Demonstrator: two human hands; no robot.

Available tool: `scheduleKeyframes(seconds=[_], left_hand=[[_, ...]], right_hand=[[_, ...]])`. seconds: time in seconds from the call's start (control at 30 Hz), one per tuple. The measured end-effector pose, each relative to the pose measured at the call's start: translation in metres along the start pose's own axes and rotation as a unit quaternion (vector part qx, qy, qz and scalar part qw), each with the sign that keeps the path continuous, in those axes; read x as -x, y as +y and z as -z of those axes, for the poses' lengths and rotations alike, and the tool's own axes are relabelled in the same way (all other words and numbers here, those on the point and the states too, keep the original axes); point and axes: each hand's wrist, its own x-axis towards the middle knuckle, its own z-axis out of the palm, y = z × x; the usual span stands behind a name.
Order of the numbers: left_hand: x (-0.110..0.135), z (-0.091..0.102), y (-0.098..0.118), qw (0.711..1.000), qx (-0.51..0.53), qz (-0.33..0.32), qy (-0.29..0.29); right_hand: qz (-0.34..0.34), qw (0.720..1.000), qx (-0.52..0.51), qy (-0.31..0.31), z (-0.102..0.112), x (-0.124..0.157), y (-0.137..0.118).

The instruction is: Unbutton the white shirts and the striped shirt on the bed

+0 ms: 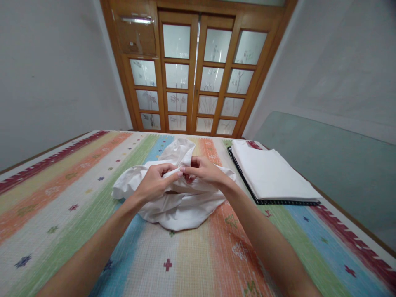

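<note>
A crumpled white cloth (177, 206) lies in a heap on the striped, many-coloured mat (198, 260). Both my hands are on top of it, close together. My left hand (154, 179) is closed, pinching a fold of the cloth between thumb and fingers. My right hand (202, 169) is closed on the same fold, its fingertips touching those of the left hand. Part of the cloth is hidden under my hands.
A stack of folded white cloths (272, 173) rests on a black-edged board (278, 202) at the right of the mat. A wooden door with frosted glass panes (198, 74) stands behind. Grey walls flank it; a pale green panel (334, 165) runs along the right.
</note>
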Motion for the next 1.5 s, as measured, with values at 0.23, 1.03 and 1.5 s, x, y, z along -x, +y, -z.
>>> scheduleKeyframes(seconds=[0.23,1.03,1.5], left_hand=[[0.000,-0.001,-0.001,0.999,0.028,0.022,0.028],[0.000,-0.003,-0.005,0.999,0.017,0.012,0.045],[0.000,-0.006,-0.009,0.998,0.036,0.010,0.059]], right_hand=[[0.011,1.000,-0.008,0.022,-0.002,0.001,-0.001],[0.057,0.996,0.061,0.031,-0.006,-0.001,0.004],[0.029,0.999,-0.008,0.026,-0.008,-0.003,0.003]])
